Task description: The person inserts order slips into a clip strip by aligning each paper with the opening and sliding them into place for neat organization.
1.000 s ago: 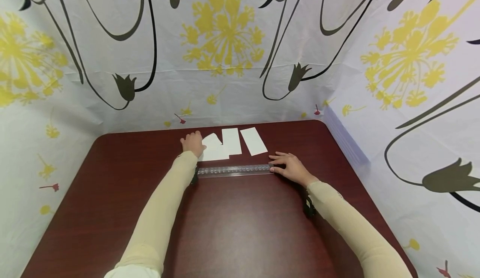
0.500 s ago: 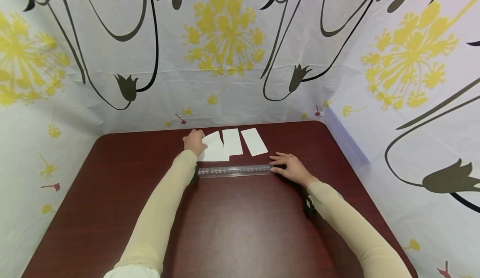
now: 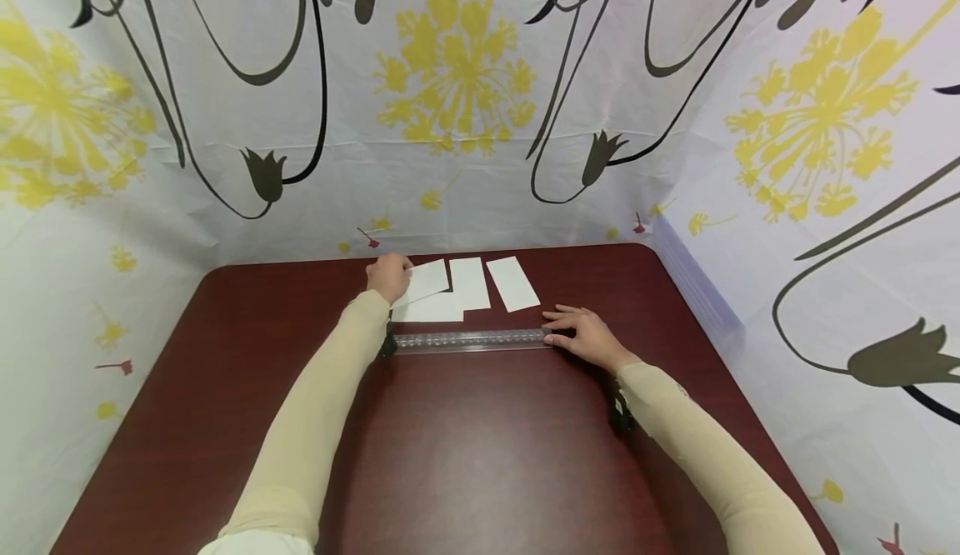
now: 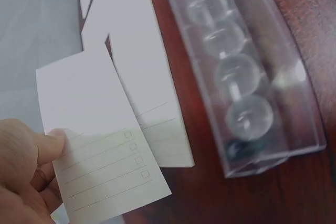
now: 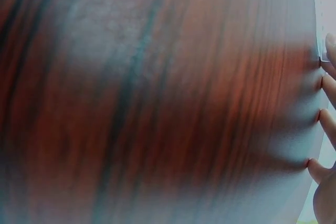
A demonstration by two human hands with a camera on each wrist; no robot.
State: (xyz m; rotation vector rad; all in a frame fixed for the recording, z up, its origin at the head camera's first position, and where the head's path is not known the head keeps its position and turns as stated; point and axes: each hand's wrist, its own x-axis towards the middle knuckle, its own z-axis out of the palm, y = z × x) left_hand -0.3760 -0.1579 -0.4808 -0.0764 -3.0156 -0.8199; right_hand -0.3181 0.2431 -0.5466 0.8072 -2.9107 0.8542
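Observation:
At the back of the table my left hand [image 3: 389,277] pinches a white card [image 4: 102,140] by its edge, thumb on top. Printed lines and small checkboxes show on this card, which is tilted over a stack of white cards [image 4: 149,77]. In front of the cards lies a long clear plastic holder [image 3: 472,340] with a row of round clear domes or balls along it. My right hand [image 3: 588,338] is at the holder's right end, thumb and index finger right at it. Its fingers are spread, with several fingertips on the tabletop in the right wrist view.
Two more groups of white cards, a middle one [image 3: 469,284] and a right one [image 3: 513,284], lie along the back edge. The dark red wooden table [image 3: 480,438] has a patterned curtain [image 3: 337,222] close behind it and at both sides.
My left hand has lifted and turned the top card, so it now slants away from the stack beneath. The right hand and the clear holder stay in place.

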